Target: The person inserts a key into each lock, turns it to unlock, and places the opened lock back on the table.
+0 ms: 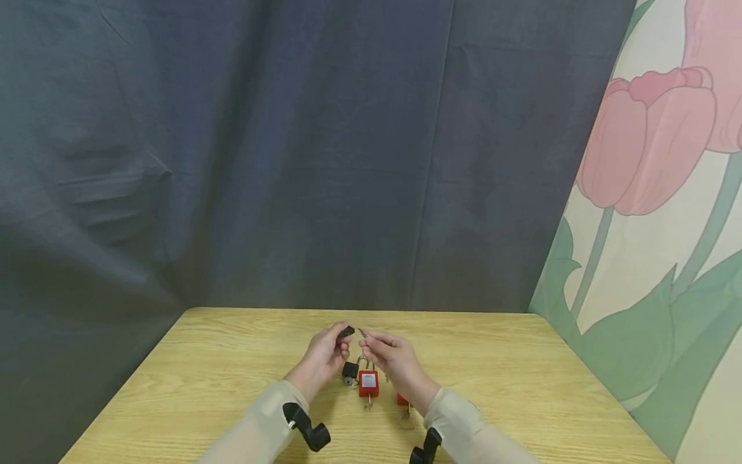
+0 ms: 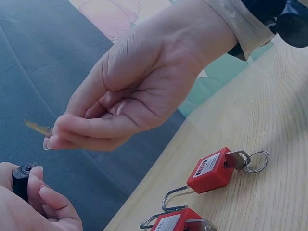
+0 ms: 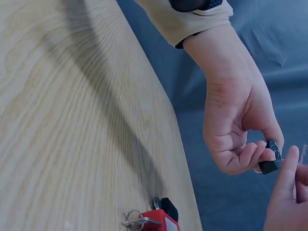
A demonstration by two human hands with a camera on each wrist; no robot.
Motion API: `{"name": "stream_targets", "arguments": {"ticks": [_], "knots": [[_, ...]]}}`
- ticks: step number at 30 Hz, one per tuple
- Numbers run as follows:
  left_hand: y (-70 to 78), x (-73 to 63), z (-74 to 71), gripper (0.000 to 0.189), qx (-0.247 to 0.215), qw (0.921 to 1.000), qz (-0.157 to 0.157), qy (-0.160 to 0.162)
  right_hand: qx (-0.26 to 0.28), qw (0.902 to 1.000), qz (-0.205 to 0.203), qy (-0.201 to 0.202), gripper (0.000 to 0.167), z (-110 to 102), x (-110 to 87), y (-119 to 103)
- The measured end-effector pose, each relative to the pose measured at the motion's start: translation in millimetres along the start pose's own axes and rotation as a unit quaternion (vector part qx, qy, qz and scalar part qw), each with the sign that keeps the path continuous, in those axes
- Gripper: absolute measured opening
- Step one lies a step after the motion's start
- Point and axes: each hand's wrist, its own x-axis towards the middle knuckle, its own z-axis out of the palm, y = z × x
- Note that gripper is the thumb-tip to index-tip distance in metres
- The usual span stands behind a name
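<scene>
Above the table, my left hand (image 1: 326, 356) grips a small black padlock (image 3: 271, 166) between thumb and curled fingers; its keyhole end shows in the left wrist view, and no shackle can be made out. My right hand (image 1: 397, 361) pinches a thin brass-coloured key (image 2: 37, 128) at its fingertips, the blade pointing out. Key and padlock are close together but apart. Below the hands lies a red padlock (image 1: 368, 383) with a white label and a key in it. Beside it is another black padlock (image 1: 350, 370).
A second red padlock (image 2: 210, 173), with a key and ring (image 2: 256, 162), lies partly under the right wrist in the head view. The wooden table (image 1: 498, 380) meets a dark curtain (image 1: 324, 161) behind and a flower-painted wall (image 1: 655, 258) on the right.
</scene>
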Motion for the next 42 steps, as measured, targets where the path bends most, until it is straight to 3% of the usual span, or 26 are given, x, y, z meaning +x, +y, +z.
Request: {"name": "stream_targets", "arguments": {"ticks": [5,9,13,19,23,27,35,42], "knots": [[-1.1,-1.0,-0.6,0.023,0.002,0.9999,-0.006,-0.008,0.044,0.9989,0.008,0.013,0.038,-4.6,0.8,2.3],[-1.5,-2.0,-0.8,0.022,0.010,0.9999,-0.008,-0.010,0.036,0.9990,0.012,0.025,0.040,-6.9,0.8,4.6],[-2.0,-2.3,-0.7,0.022,0.016,0.9998,-0.011,-0.008,0.012,0.9996,0.012,0.022,0.043,-7.6,0.6,4.4],[-2.6,-2.3,-0.4,0.022,0.017,0.9998,-0.008,-0.009,-0.063,0.9974,0.010,0.034,0.022,-6.8,-1.4,4.1],[-3.7,-1.2,0.1,0.018,0.021,0.9997,-0.004,-0.013,-0.125,0.9907,0.013,0.053,0.024,-6.2,-1.5,5.7],[-5.1,-0.2,0.6,0.016,0.026,0.9996,-0.003,-0.012,-0.149,0.9871,0.027,0.052,0.026,-4.8,-0.6,5.7],[-7.2,0.0,1.2,0.017,0.047,0.9987,0.008,-0.015,-0.122,0.9903,0.060,0.026,0.022,-0.7,-1.1,3.4],[-9.4,0.6,0.4,0.019,0.081,0.9961,0.032,-0.005,-0.052,0.9945,0.091,0.006,0.023,0.6,0.5,0.8]]}}
